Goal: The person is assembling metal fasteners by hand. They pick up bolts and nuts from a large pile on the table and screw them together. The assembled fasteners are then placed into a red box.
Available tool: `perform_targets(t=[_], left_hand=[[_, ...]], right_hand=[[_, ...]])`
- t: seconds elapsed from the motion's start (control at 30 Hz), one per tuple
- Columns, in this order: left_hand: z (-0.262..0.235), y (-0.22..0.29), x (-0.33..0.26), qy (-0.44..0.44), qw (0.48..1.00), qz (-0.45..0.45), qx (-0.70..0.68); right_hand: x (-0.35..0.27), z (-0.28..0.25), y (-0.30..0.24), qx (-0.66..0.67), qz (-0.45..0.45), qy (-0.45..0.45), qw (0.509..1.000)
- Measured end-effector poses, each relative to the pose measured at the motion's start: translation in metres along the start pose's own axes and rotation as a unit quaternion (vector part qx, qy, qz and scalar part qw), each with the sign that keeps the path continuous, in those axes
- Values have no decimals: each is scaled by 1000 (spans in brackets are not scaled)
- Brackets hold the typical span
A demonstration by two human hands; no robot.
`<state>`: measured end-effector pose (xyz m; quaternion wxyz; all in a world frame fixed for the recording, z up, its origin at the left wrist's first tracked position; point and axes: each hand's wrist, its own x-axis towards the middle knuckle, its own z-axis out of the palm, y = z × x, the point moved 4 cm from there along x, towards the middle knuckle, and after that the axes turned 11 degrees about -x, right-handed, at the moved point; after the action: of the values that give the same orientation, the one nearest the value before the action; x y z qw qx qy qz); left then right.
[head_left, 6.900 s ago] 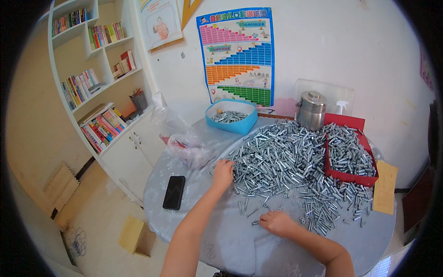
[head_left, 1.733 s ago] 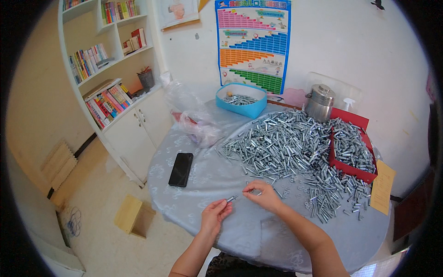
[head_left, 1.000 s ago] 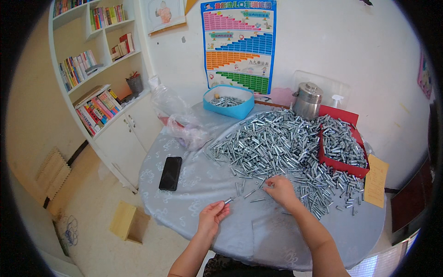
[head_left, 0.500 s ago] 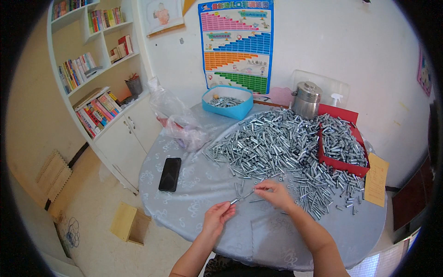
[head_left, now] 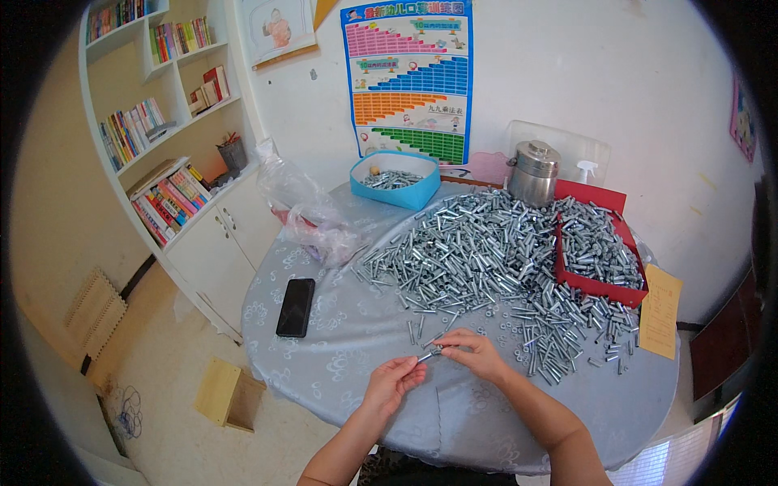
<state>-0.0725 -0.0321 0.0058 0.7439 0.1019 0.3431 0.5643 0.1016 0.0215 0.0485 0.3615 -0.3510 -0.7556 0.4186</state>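
Over the near part of the table, my left hand (head_left: 392,384) pinches a small silver metal sleeve (head_left: 426,355) between thumb and fingers. At the sleeve's far end, my right hand (head_left: 475,355) is closed with thumb and fingertips together, around a small metal piece like a bolt that the fingers mostly hide. Just beyond the hands lie a few loose metal rods (head_left: 416,328). A wide heap of silver metal sleeves and bolts (head_left: 478,251) spreads over the middle and right of the table, with small nuts or rings along its near edge.
On the grey tablecloth (head_left: 340,381) lie a black phone (head_left: 296,308) and a clear plastic bag (head_left: 312,219) at left. A blue box (head_left: 397,197) and a steel canister (head_left: 535,174) stand at the back. A red box (head_left: 600,290) full of metal parts and a yellow card (head_left: 661,312) are at right.
My right hand has come left and slightly down, closing the gap to my left hand. The piece in it now meets the end of the sleeve.
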Motion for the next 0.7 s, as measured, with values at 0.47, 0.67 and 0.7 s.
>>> perform_targets(t=[0.47,0.67,0.7], left_hand=[[19,-1,-7,-27,993,58,103],[30,-5,-9,-67,983,98,140],[32,-6,-9,-76,981,100,146]], right_hand=[[-8,-6,6,-130,52,-70,988],[-13,-4,14,-17,286,-87,954],[-14,-4,15,-20,316,-87,944]])
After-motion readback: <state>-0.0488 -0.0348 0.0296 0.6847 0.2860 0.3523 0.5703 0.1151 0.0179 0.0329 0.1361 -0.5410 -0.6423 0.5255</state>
